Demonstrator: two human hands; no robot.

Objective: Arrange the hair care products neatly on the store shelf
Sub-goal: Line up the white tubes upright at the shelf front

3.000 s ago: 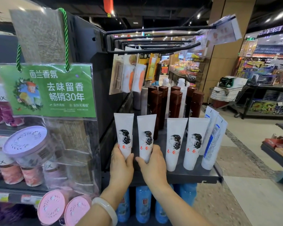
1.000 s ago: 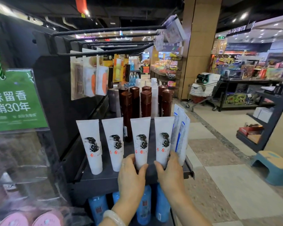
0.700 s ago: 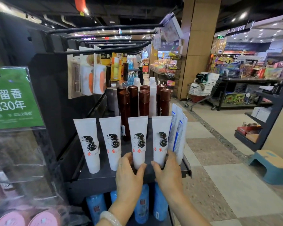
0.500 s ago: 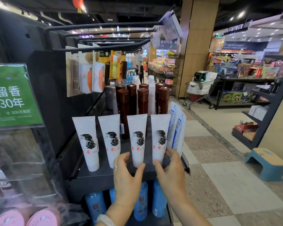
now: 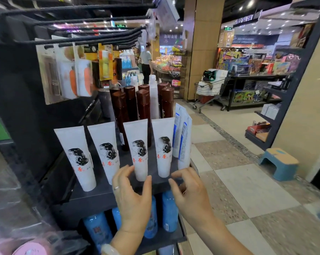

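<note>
Several white tubes with a black-haired head print stand cap-down in a row along the front of a dark shelf (image 5: 93, 197): the leftmost tube (image 5: 76, 153), then another tube (image 5: 105, 150), a third tube (image 5: 140, 148) and a fourth tube (image 5: 163, 146). Two white-and-blue tubes (image 5: 182, 137) stand at the right end, turned sideways. Dark brown bottles (image 5: 135, 105) stand behind them. My left hand (image 5: 131, 196) hovers open just below the third tube, fingers apart. My right hand (image 5: 190, 190) is open below the fourth tube. Neither hand holds anything.
Black hanging hooks (image 5: 78, 24) with carded goods jut out overhead. Blue bottles (image 5: 168, 212) fill the shelf below. To the right lie a tiled aisle, a blue step stool (image 5: 279, 162), a shopping trolley (image 5: 210, 89) and a dark rack. A person (image 5: 146, 63) stands far back.
Both hands have let go of the third and fourth white tubes and drawn back with fingers spread. The view has shifted right and closer.
</note>
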